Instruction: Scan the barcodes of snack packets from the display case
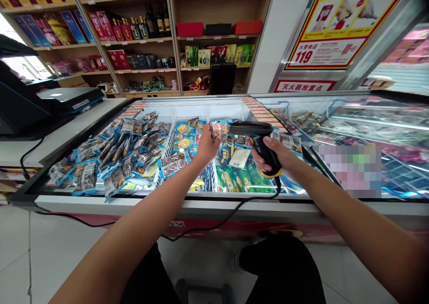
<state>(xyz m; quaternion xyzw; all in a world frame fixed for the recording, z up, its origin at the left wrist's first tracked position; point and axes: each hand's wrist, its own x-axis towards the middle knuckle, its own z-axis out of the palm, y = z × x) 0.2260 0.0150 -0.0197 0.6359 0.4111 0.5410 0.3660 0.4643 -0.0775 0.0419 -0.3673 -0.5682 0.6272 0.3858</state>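
Note:
My right hand (268,154) is wrapped round the handle of a black barcode scanner (252,128), whose head points left. A small snack packet (220,132) is pinched in my left hand (208,144), just in front of the scanner's head. Both hands are above the glass-topped chest freezer (197,201). To the left lies a heap of similar blue-edged packets (127,150). More packets lie to the right, partly hidden behind the scanner and my right hand. Beneath my hands, wire baskets hold colourful ice cream packs (186,136) and green packs (234,177).
The scanner's black cable (214,226) droops along the freezer front. A checkout machine (63,101) stands on the counter at left. Shelves (134,40) with bottles and boxes line the back. Below are my knees and a stool (204,293).

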